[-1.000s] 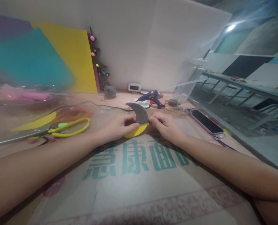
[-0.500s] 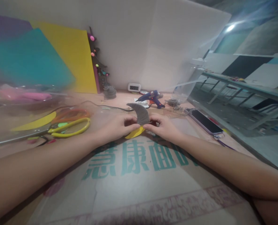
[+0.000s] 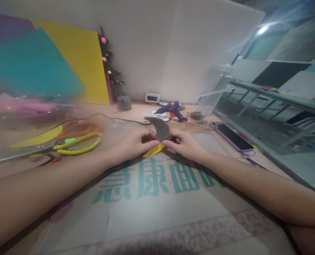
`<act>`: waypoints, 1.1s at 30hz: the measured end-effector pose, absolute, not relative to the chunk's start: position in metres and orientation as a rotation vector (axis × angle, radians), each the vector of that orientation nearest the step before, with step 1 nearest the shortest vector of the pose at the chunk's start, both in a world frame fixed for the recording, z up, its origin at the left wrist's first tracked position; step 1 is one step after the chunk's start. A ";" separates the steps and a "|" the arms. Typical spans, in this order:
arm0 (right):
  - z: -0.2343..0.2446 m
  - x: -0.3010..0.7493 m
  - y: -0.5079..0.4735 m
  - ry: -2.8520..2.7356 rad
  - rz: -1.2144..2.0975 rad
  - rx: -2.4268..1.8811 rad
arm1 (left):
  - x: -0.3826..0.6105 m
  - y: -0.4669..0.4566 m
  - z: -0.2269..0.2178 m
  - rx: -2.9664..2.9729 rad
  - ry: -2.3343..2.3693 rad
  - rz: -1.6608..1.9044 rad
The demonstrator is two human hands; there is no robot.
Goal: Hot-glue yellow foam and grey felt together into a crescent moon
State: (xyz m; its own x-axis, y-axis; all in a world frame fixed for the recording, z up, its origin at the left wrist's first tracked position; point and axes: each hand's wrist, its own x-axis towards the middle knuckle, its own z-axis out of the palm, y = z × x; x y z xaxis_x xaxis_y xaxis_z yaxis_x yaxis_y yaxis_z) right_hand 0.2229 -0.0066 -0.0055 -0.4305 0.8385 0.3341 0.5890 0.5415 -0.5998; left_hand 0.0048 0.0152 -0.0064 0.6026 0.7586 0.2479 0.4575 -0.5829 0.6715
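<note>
A dark grey crescent-shaped piece point(image 3: 161, 128), its surface finely ribbed, stands upright between my hands with its tip curving to the left. My left hand point(image 3: 141, 141) pinches its lower left edge with thumb and fingers. On the lower right edge, my right hand point(image 3: 182, 142) grips the same piece, thumb toward me. A yellow curved piece point(image 3: 153, 151) shows just below my thumbs; whether it touches the grey one I cannot tell. Behind the hands lies a blue glue gun point(image 3: 170, 109), nozzle pointing left.
Scissors with yellow handles point(image 3: 79, 144) lie left, beside a yellow crescent point(image 3: 40, 137). A phone point(image 3: 233, 136) rests near the table's right edge. At the back stand a small white clock point(image 3: 152, 97) and a dark branch-like ornament point(image 3: 124, 102). Coloured sheets point(image 3: 75, 60) lean at the left.
The grey crescent and both hands have shifted very slightly to the right. My grip looks the same, and the view has tilted a little.
</note>
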 end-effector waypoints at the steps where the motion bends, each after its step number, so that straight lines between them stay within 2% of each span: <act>1: -0.006 0.223 -0.007 -2.175 0.525 -1.135 | 0.005 0.015 -0.006 2.276 0.963 0.709; 13: -0.005 0.221 -0.009 -2.073 0.652 -1.182 | 0.005 0.019 -0.011 2.077 0.885 0.759; 20: -0.005 0.230 -0.003 -1.756 0.335 -1.145 | 0.004 0.021 -0.014 1.986 0.948 0.804; 27: -0.005 0.227 -0.005 -1.733 0.443 -1.157 | 0.005 0.021 -0.013 1.990 0.942 0.787; 33: -0.004 0.228 -0.005 -1.855 0.333 -1.181 | 0.006 0.021 -0.011 1.921 0.937 0.798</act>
